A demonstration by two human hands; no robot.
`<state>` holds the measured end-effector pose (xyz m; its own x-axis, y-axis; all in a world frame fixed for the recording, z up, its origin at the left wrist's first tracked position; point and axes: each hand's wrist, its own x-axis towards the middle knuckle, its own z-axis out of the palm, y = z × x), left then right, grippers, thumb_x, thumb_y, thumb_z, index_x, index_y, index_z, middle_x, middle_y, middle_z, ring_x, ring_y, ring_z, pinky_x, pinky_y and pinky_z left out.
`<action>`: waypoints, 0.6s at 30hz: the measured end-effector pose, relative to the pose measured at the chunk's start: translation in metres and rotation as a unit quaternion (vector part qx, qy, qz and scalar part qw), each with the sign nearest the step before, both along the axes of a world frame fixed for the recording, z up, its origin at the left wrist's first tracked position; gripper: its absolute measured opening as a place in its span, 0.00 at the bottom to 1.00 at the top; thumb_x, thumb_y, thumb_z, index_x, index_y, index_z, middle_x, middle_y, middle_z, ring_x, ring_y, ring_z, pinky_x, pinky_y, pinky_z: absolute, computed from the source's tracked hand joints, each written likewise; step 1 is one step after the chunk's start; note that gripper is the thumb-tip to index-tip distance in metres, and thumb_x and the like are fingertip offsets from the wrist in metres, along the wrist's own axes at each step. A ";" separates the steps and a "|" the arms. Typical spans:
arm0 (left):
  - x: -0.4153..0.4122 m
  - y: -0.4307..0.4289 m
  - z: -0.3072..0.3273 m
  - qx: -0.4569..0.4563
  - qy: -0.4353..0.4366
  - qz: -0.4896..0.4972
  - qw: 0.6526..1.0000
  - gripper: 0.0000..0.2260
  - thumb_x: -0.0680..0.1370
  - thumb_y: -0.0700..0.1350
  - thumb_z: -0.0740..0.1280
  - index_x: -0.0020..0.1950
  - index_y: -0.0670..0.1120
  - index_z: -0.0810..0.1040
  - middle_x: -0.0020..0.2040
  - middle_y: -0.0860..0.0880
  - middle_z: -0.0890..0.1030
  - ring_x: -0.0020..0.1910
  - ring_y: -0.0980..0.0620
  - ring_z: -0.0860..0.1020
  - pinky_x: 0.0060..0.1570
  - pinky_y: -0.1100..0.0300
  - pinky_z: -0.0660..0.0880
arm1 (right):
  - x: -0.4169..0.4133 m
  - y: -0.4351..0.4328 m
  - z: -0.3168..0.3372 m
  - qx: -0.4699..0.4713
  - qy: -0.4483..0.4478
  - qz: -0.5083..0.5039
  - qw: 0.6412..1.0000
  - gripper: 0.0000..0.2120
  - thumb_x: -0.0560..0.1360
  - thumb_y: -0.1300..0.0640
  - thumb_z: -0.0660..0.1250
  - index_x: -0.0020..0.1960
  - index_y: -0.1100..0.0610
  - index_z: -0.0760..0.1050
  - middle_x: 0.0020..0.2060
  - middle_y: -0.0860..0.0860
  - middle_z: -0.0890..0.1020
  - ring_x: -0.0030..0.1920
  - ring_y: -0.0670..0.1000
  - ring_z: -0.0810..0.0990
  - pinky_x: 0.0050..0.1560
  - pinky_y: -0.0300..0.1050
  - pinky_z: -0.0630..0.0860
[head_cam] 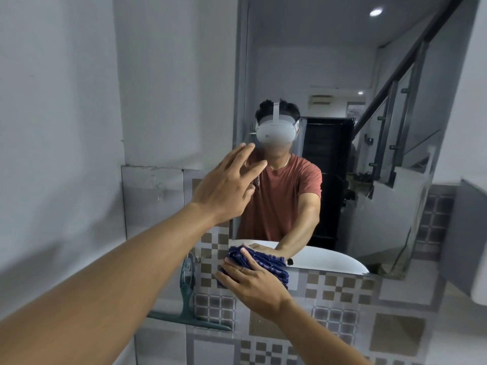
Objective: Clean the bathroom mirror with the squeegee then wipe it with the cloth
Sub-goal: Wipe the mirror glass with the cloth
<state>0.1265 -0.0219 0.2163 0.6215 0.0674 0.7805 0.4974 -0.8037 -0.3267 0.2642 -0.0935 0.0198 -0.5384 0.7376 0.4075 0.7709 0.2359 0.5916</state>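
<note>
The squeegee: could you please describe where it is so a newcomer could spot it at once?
Start at the mirror and drop to its lower left corner. On the tiled wall below hangs the squeegee, left of the right hand pressing the blue cloth. It alone is green and T-shaped.

We note the cloth [263,262]: dark blue with paler thin stripes. The squeegee [188,309] is dull teal-green. Wall tiles [340,285] show brown and grey checks on a pale ground, some in small grid squares. The upper wall [66,101] reads plain pale grey-white. In the mirror [342,61] we record a rust-red shirt and a white headset.
</note>
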 end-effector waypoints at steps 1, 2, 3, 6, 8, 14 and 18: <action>-0.005 -0.003 -0.001 -0.003 -0.003 -0.002 1.000 0.26 0.79 0.46 0.66 0.77 0.48 0.67 0.79 0.40 0.60 0.79 0.41 0.57 0.69 0.48 0.69 | -0.003 -0.002 0.000 -0.017 0.010 0.005 1.000 0.21 0.80 0.61 0.54 0.72 0.58 0.68 0.67 0.56 0.79 0.71 0.53 0.75 0.77 0.60 0.58; -0.010 -0.005 -0.002 -0.005 -0.007 -0.005 1.000 0.26 0.78 0.44 0.66 0.76 0.47 0.68 0.78 0.40 0.61 0.78 0.41 0.59 0.66 0.49 0.72 | -0.006 -0.005 0.001 -0.035 0.026 0.007 0.999 0.21 0.79 0.61 0.54 0.72 0.59 0.67 0.66 0.56 0.79 0.70 0.53 0.76 0.78 0.59 0.56; -0.016 -0.009 -0.004 -0.007 -0.011 -0.008 1.000 0.26 0.78 0.43 0.66 0.76 0.47 0.69 0.78 0.40 0.62 0.77 0.41 0.62 0.62 0.50 0.75 | -0.010 -0.010 0.004 -0.055 0.056 0.008 0.997 0.22 0.78 0.62 0.54 0.72 0.59 0.67 0.66 0.56 0.79 0.70 0.54 0.75 0.79 0.59 0.54; -0.035 -0.018 -0.013 -0.040 -0.036 -0.016 0.998 0.25 0.77 0.40 0.67 0.74 0.48 0.71 0.75 0.42 0.67 0.70 0.41 0.71 0.55 0.50 0.79 | -0.023 -0.026 0.017 -0.085 0.208 0.009 0.974 0.22 0.74 0.63 0.61 0.68 0.57 0.69 0.66 0.55 0.76 0.70 0.55 0.73 0.79 0.63 0.53; -0.048 -0.022 -0.023 -0.101 -0.066 -0.025 0.992 0.24 0.77 0.39 0.66 0.73 0.49 0.71 0.72 0.46 0.71 0.64 0.44 0.76 0.56 0.50 0.81 | -0.032 -0.039 0.028 -0.065 0.320 0.001 0.945 0.20 0.72 0.59 0.64 0.64 0.55 0.72 0.63 0.51 0.74 0.64 0.56 0.71 0.75 0.60 0.62; -0.089 -0.040 -0.051 -0.406 -0.111 -0.051 0.906 0.18 0.80 0.37 0.62 0.68 0.50 0.77 0.58 0.50 0.82 0.55 0.56 0.80 0.57 0.62 0.77 | -0.065 -0.072 0.076 -0.035 0.582 -0.008 0.812 0.18 0.72 0.62 0.67 0.61 0.49 0.78 0.48 0.37 0.77 0.52 0.47 0.75 0.54 0.45 0.72; -0.109 -0.055 -0.056 -0.592 -0.029 -0.114 0.797 0.19 0.77 0.34 0.64 0.62 0.54 0.81 0.56 0.53 0.84 0.56 0.55 0.80 0.60 0.56 0.76 | -0.080 -0.082 0.103 -0.049 0.695 0.061 0.715 0.13 0.74 0.69 0.63 0.53 0.54 0.78 0.43 0.51 0.84 0.45 0.52 0.81 0.47 0.48 0.77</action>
